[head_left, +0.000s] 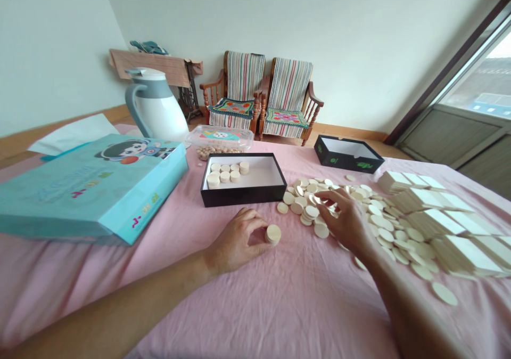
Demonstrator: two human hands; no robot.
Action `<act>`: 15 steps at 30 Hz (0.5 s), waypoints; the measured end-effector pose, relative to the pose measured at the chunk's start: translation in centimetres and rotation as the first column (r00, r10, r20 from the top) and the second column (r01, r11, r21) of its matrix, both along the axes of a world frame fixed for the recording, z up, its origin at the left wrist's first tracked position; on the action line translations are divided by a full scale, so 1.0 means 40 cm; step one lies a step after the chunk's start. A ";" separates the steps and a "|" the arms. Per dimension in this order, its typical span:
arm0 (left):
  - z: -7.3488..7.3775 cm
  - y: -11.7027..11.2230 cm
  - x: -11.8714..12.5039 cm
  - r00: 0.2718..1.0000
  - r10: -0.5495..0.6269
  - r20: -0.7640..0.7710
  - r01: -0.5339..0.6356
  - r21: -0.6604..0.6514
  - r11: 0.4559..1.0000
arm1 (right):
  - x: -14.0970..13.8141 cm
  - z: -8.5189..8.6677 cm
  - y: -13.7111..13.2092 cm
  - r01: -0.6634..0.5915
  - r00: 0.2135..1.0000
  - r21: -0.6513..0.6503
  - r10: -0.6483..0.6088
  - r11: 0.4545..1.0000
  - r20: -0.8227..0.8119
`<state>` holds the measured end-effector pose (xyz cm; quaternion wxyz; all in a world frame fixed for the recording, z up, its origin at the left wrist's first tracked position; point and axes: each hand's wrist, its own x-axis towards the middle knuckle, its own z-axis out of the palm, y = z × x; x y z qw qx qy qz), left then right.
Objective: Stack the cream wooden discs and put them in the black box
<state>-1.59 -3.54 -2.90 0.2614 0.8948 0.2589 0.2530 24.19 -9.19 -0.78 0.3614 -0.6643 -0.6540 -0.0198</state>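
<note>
My left hand [235,247] has thumb and fingers clamped on one short stack of round wooden discs [273,234], upright on the pink cloth [239,316]; my right hand [346,223] reaches over one wide pile of loose discs [305,207], too many overlapping to count; its thumb and forefinger are close to each other, and I cannot tell whether a disc sits between them; one single disc [444,293] lies apart at the near right; ahead is one black box [243,197] with at least seven disc stacks [224,177] in its left part; a second black box [351,162] stands farther right; beside the pile are several blocks of thin rectangular pieces [435,220]; I see one blue box [91,188], one jug [159,108] and two chairs [244,82] beyond.
</note>
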 end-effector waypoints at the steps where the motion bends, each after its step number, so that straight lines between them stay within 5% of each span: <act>1: 0.000 0.000 0.000 1.000 0.001 0.000 -0.001 0.000 1.000 | 0.018 -0.007 0.003 -0.002 1.000 -0.032 0.003 0.999 0.022; 7: -0.004 0.001 -0.002 1.000 0.003 0.028 -0.003 -0.010 1.000 | 0.029 -0.025 0.004 -0.069 0.991 -0.192 0.089 0.979 0.101; 15: 0.003 0.003 -0.007 0.985 0.113 0.129 -0.109 -0.037 0.993 | 0.023 -0.029 0.006 -0.026 0.987 -0.216 0.060 0.976 0.151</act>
